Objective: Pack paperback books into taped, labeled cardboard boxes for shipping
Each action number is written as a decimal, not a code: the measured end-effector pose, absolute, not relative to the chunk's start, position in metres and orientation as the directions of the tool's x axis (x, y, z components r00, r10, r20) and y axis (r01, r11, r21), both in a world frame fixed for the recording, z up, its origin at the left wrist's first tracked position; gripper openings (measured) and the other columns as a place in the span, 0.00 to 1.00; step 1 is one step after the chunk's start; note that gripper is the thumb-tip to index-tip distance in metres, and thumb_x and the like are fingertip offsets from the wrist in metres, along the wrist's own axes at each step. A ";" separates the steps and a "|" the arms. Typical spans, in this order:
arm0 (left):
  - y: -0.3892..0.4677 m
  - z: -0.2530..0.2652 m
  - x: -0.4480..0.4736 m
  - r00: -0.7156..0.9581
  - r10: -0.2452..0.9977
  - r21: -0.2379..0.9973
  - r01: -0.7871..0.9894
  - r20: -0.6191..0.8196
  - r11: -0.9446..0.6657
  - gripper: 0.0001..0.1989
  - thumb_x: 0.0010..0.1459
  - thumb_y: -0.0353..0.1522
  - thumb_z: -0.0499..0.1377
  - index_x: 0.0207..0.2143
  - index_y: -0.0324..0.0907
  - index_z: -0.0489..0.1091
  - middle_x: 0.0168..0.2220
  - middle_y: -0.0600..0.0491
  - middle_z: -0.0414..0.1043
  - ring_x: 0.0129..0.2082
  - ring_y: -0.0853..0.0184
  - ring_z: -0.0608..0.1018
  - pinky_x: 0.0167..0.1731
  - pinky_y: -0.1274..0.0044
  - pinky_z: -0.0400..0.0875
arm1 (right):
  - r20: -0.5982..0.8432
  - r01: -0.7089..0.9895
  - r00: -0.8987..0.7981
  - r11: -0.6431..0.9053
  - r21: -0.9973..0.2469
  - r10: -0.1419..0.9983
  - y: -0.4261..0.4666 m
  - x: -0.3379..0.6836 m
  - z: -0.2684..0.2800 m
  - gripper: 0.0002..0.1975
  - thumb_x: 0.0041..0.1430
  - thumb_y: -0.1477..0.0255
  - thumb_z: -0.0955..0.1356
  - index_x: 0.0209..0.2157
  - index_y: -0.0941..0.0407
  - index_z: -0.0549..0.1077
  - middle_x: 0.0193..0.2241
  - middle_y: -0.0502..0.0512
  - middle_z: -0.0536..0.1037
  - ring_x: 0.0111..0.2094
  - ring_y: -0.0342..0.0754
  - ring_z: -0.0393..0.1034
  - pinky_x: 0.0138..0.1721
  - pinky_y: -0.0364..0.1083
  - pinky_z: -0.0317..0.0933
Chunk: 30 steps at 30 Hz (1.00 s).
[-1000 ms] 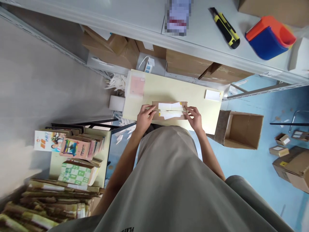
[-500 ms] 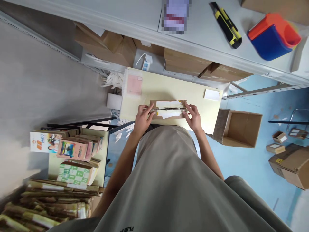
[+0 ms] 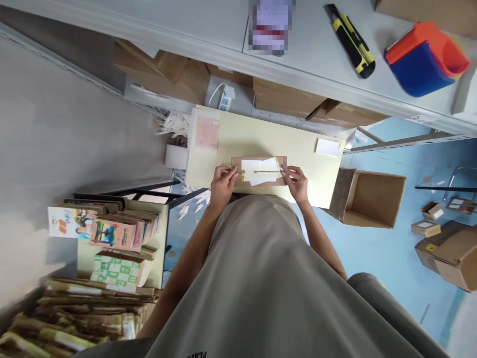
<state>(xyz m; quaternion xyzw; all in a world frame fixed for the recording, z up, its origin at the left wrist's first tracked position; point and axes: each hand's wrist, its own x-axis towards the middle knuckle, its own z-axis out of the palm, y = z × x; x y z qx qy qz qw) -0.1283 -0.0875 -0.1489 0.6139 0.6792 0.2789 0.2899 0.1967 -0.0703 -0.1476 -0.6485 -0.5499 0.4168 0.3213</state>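
A small flat cardboard box (image 3: 261,181) lies across the near part of the pale yellow tabletop, with white labels on its top and a thin seam running lengthwise between them. Small yellow marks show on the labels. At the box's left end, my left hand (image 3: 222,180) pinches the edge by the seam, fingers closed. My right hand (image 3: 296,183) grips the opposite end in the same way, thumb and forefinger together at the seam. Exactly which flap each fingertip holds is too small to tell.
A pink sheet (image 3: 207,132) and a white card (image 3: 328,147) lie on the table (image 3: 298,141). An open carton (image 3: 374,199) stands right of it. On the shelf above are a utility knife (image 3: 352,42) and an orange-and-blue holder (image 3: 425,59). Books (image 3: 115,231) sit at left.
The dark gap along the box top has narrowed to a thin line as its two sides came together. My fingers have drawn in to the seam at both ends.
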 end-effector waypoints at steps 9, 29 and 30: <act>-0.077 -0.143 -0.134 -0.081 0.992 0.791 0.599 -0.092 0.122 0.25 0.79 0.52 0.58 0.61 0.47 0.84 0.53 0.44 0.77 0.50 0.60 0.84 0.55 0.67 0.85 | -0.257 0.333 0.055 -0.260 -0.906 0.965 -0.061 0.199 -0.140 0.34 0.65 0.35 0.75 0.54 0.48 0.90 0.58 0.62 0.85 0.51 0.57 0.84 0.50 0.58 0.87; 0.032 -0.004 -0.043 0.208 0.900 0.810 0.393 0.383 -0.436 0.26 0.82 0.31 0.48 0.74 0.47 0.73 0.53 0.48 0.88 0.52 0.61 0.89 0.63 0.65 0.82 | 0.284 0.655 -0.019 0.226 -0.721 0.959 0.000 0.221 0.009 0.27 0.81 0.45 0.65 0.65 0.44 0.83 0.62 0.61 0.85 0.65 0.66 0.80 0.70 0.68 0.75; 0.038 0.000 -0.036 0.235 0.887 0.811 0.361 0.398 -0.460 0.28 0.80 0.28 0.47 0.75 0.48 0.71 0.59 0.48 0.86 0.53 0.62 0.89 0.63 0.65 0.82 | 0.309 0.671 -0.020 0.242 -0.701 0.951 0.006 0.223 0.015 0.27 0.82 0.45 0.64 0.66 0.44 0.82 0.63 0.61 0.84 0.66 0.66 0.80 0.71 0.69 0.74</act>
